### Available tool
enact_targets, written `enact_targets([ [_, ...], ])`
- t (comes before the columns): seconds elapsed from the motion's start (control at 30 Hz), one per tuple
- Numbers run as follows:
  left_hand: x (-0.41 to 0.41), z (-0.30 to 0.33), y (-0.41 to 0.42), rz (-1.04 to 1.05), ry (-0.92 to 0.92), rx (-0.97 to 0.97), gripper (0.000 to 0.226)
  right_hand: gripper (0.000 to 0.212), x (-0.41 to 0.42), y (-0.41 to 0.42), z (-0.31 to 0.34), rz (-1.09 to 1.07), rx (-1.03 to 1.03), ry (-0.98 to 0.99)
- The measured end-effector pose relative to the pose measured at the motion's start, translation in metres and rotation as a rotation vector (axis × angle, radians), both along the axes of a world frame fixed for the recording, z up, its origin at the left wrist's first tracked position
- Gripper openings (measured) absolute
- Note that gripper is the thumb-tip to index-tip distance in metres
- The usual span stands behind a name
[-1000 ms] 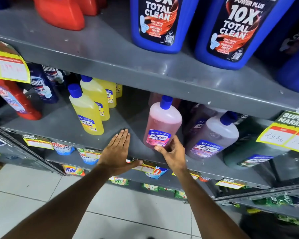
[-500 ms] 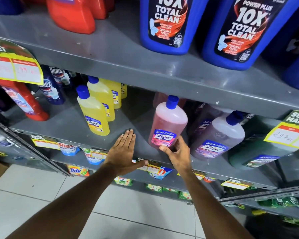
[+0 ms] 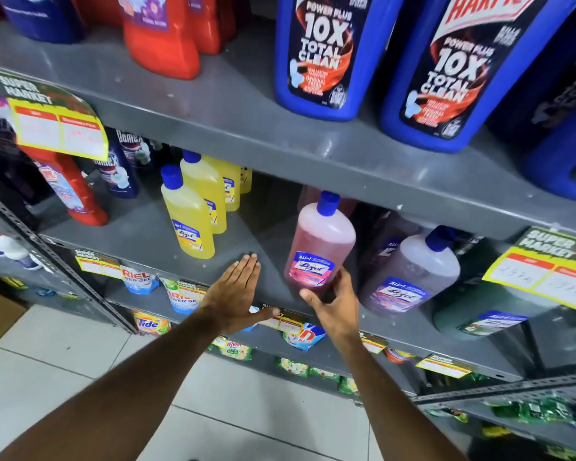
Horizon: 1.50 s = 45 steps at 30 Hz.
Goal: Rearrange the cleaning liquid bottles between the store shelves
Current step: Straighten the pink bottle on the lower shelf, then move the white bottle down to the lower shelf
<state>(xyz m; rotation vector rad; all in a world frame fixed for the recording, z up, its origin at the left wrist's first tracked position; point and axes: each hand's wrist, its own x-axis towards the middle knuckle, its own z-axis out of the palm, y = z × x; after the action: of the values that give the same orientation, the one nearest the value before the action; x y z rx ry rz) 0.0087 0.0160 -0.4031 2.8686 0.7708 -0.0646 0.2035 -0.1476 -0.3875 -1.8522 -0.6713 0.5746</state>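
A pink cleaning liquid bottle (image 3: pixel 320 241) with a blue cap stands upright near the front of the middle grey shelf (image 3: pixel 140 234). My right hand (image 3: pixel 336 307) wraps its base, thumb on the left and fingers on the right. Left of the bottle, my left hand (image 3: pixel 236 294) lies flat and open on the shelf's front edge, holding nothing. Further left stands a row of yellow bottles (image 3: pixel 188 214). A purple bottle (image 3: pixel 413 271) stands just right of the pink one, with a dark green bottle (image 3: pixel 479 314) beyond it.
The upper shelf (image 3: pixel 233 104) carries big blue toilet cleaner bottles (image 3: pixel 326 51) and red bottles (image 3: pixel 160 38). Yellow price tags (image 3: pixel 542 274) hang from the shelf edges. Detergent pouches (image 3: pixel 140 281) fill the lower shelf. White floor tiles (image 3: pixel 47 354) lie below.
Both hands and the pink bottle keep their places on the shelf. Only my view has drifted a little, bringing more of the upper shelf in.
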Motion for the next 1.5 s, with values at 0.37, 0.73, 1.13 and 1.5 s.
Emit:
enact_targets([
  [0.37,-0.102,0.118,-0.073,0.101,-0.201,0.009,0.104,0.046,-0.079,-0.051,0.047,-0.033,-0.066,-0.377],
  [0.73,-0.195,0.218,-0.061,0.320,-0.223,0.331,0.101,0.035,-0.166,0.021,0.165,0.354,0.230,-0.536],
  [1.13,-0.268,0.313,0.059,0.412,-0.337,0.459,0.108,0.032,-0.233,0.149,0.313,0.399,0.554,-0.537],
  [1.5,-0.287,0.332,0.207,0.290,-0.254,0.461,0.107,0.068,-0.253,0.284,0.359,0.146,0.486,-0.455],
])
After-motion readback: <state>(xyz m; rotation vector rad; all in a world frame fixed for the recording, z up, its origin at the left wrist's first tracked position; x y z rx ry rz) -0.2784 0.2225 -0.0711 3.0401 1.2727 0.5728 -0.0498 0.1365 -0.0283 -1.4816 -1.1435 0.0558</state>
